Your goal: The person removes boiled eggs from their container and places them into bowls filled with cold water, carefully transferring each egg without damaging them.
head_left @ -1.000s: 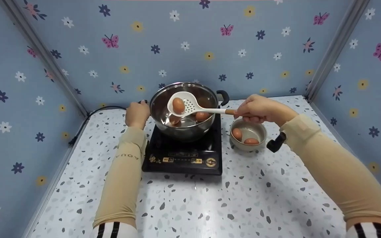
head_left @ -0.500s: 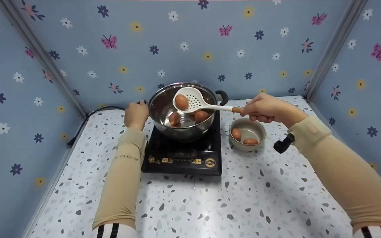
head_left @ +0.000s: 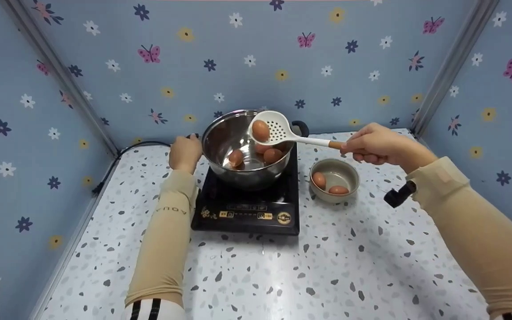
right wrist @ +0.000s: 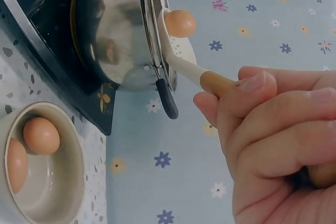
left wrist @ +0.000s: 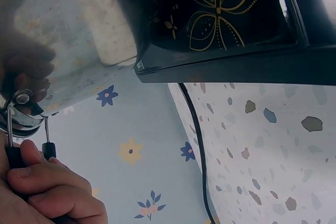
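In the head view my right hand (head_left: 378, 144) grips the wooden handle of a white slotted spoon (head_left: 278, 129). A brown egg (head_left: 260, 130) lies in the spoon's bowl, held up over the right side of a steel pot (head_left: 251, 180). Down in the pot, more brown eggs (head_left: 273, 155) rest on the bottom, one partly behind the spoon. My left hand (head_left: 185, 153) is at the pot's left side. Seen from the left wrist, its fingers curl round the pot's black side handle (left wrist: 49, 150). The right wrist view shows the egg (right wrist: 180, 23) resting on the spoon near the pot rim.
The pot stands on a black induction cooker (head_left: 245, 218). Right of it sits a beige bowl (head_left: 334, 198) holding two brown eggs (head_left: 338, 190). A black cable (head_left: 147, 142) runs along the left. Flower-patterned walls (head_left: 260, 58) enclose the speckled table (head_left: 256, 275).
My right hand has moved right, drawing the spoon and its egg from over the pot's middle toward its right rim and slightly up. The left hand has stayed at the pot handle.
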A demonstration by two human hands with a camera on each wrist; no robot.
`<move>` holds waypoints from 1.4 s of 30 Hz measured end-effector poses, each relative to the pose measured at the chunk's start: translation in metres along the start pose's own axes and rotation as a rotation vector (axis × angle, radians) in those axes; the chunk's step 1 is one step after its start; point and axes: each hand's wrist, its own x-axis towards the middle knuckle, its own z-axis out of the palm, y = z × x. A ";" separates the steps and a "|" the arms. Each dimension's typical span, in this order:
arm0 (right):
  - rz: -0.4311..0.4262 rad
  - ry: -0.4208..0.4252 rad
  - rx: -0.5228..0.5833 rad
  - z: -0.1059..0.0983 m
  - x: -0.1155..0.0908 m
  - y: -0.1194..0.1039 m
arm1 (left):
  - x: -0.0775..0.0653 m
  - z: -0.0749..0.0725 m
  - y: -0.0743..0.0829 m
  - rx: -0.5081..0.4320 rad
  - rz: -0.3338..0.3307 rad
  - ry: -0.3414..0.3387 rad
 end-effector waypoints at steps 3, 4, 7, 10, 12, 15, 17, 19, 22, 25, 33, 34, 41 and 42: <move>0.004 0.011 -0.009 -0.004 -0.003 0.003 | 0.000 -0.001 0.001 0.003 -0.006 0.000; 0.006 0.013 -0.005 -0.006 -0.004 0.004 | 0.000 -0.001 0.001 0.005 -0.010 0.000; 0.016 0.019 -0.004 -0.009 -0.007 0.007 | 0.000 -0.001 0.001 0.012 -0.021 0.001; 0.026 0.027 0.000 -0.012 -0.010 0.009 | 0.000 -0.001 0.002 0.018 -0.024 0.000; 0.033 0.031 -0.002 -0.014 -0.012 0.011 | 0.000 0.000 0.002 0.019 -0.022 0.001; 0.040 0.036 -0.010 -0.017 -0.014 0.014 | 0.000 0.000 0.001 0.017 -0.015 0.002; 0.045 0.037 -0.008 -0.019 -0.015 0.015 | 0.000 0.000 0.001 0.017 -0.010 0.003; 0.047 0.042 -0.008 -0.021 -0.017 0.017 | 0.000 0.000 0.001 0.017 -0.005 0.004; 0.050 0.053 0.000 -0.024 -0.019 0.021 | 0.000 0.001 0.001 0.015 -0.001 0.006; 0.050 0.065 0.002 -0.028 -0.022 0.024 | 0.000 0.001 0.000 0.013 0.005 0.008; 0.040 0.092 0.027 -0.035 -0.030 0.034 | 0.000 0.002 0.000 0.023 0.017 0.021; 0.040 0.092 0.031 -0.036 -0.031 0.035 | 0.000 0.002 0.000 0.022 0.016 0.021; 0.056 0.102 0.034 -0.043 -0.037 0.042 | 0.001 0.002 0.000 0.022 0.002 0.016; 0.058 0.104 0.036 -0.044 -0.038 0.043 | 0.001 0.002 0.000 0.020 -0.001 0.014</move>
